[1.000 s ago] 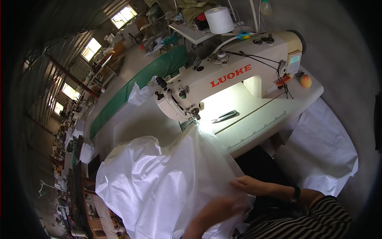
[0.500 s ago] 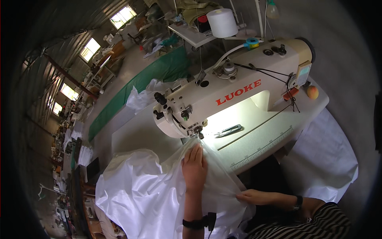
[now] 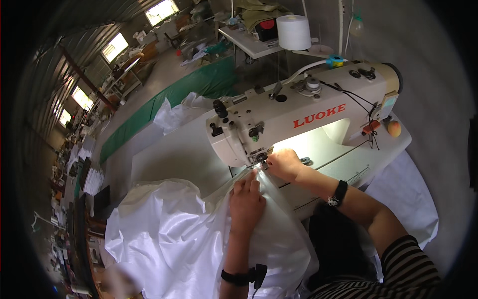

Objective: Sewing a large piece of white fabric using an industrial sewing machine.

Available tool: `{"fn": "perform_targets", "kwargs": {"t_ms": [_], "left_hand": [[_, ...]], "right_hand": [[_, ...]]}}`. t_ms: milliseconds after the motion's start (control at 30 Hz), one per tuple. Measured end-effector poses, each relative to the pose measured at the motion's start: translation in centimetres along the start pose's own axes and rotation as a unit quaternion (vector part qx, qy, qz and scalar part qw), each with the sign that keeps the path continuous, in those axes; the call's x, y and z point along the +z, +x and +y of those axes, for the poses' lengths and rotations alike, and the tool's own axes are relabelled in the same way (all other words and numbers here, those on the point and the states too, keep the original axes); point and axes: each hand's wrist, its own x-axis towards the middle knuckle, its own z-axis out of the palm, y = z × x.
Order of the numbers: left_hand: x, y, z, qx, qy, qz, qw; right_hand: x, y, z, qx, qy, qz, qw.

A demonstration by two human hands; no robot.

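A glossy white fabric drapes off the front of a sewing machine, and its narrowed upper part runs to the presser foot. On that part lies my left hand, fingers bent and closed on the cloth just short of the foot. My right hand reaches in from the right under the machine arm. Its fingers are closed beside the needle area; whatever they pinch is hidden. Thread snips on the machine bed show only partly behind this hand.
A white thread cone stands behind the machine. A peach-like fruit sits at the bed's right end. More white material hangs at the right, and a bunched white cloth lies beyond the table, by a green sheet.
My right hand has left the fabric's right edge and moved up to the needle area. My left hand stays on the cloth, its fingers now more bent. The view has shifted slightly.
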Motion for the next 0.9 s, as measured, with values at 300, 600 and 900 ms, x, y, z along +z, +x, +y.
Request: {"fn": "perform_targets", "kwargs": {"t_ms": [300,600,900], "left_hand": [[0.8,0.0,-0.4,-0.010,-0.062,0.033,0.998],[1.0,0.1,-0.3,-0.011,-0.054,0.055,0.997],[0.9,0.4,0.1,-0.019,-0.027,0.052,0.998]], "right_hand": [[3.0,-0.1,0.8,-0.191,-0.010,0.261,0.946],[2.1,-2.6,1.6,-0.226,-0.105,0.210,0.945],[1.4,-6.0,-2.1,-0.039,0.039,0.136,0.989]]}}
